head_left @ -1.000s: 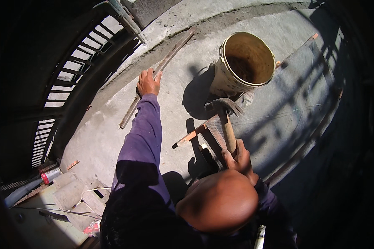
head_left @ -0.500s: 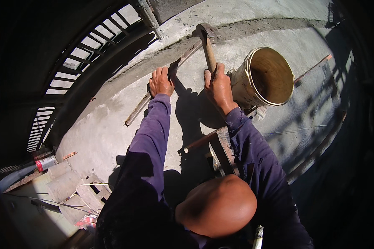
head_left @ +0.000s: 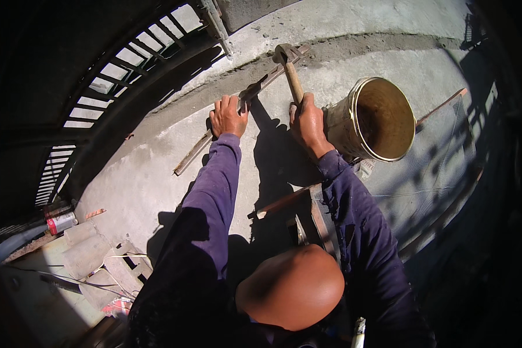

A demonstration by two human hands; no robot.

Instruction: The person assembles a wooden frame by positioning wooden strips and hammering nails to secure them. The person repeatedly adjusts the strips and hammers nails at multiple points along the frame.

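Note:
My left hand (head_left: 228, 117) is closed over a narrow wooden strip (head_left: 193, 152) that lies slantwise on the concrete, its fingers curled across the top. In my right hand (head_left: 310, 124) is the wooden handle of a hammer (head_left: 294, 81), gripped low down. The dark hammer head covers part of the strip near its far end; a short piece of the strip shows beyond it. The hammer head's shadow falls on the strip between my two hands, so the head appears raised above the wood.
Right beside my right hand stands a dirty pale bucket (head_left: 337, 124). A mesh screen (head_left: 419, 174) with wooden edging lies to the right. A dark barred gate (head_left: 107, 87) rises at the left. Broken tile-like pieces (head_left: 90, 255) and a can (head_left: 61, 223) lie at the lower left.
The whole view has shifted a little. Relative to the strip, the hammer head sits slightly nearer, and more of the strip's far end shows past it. Both hands keep their holds.

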